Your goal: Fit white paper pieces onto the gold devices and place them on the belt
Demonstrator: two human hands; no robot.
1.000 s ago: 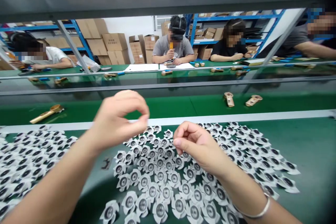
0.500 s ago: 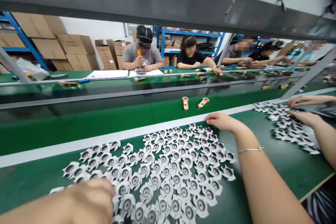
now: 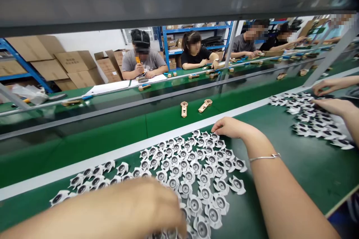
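Many grey-white fan impellers (image 3: 193,204) with dark round hubs lie spread over the green worktable (image 3: 269,186). My right hand (image 3: 228,127), with a bracelet on its wrist, is at the far right corner of the spread. Its fingers are bent together and closed on an impeller (image 3: 214,136) there, whose edge they partly cover. In the foreground my left hand (image 3: 159,203) is above the near impellers, back upward and smeared by motion. Its fingertips point down and are hidden, so I cannot tell whether it holds anything.
Beyond a white strip (image 3: 117,160) runs a green conveyor belt (image 3: 157,119) with two copper-coloured handle-shaped parts (image 3: 183,109). At right, a co-worker's hands (image 3: 333,106) touch another impeller group (image 3: 316,117). Several people sit opposite. A grey beam (image 3: 112,0) crosses overhead.
My left hand has moved right across the near impellers. My right hand has come down onto the far corner impeller. The camera view has tilted and shifted slightly.
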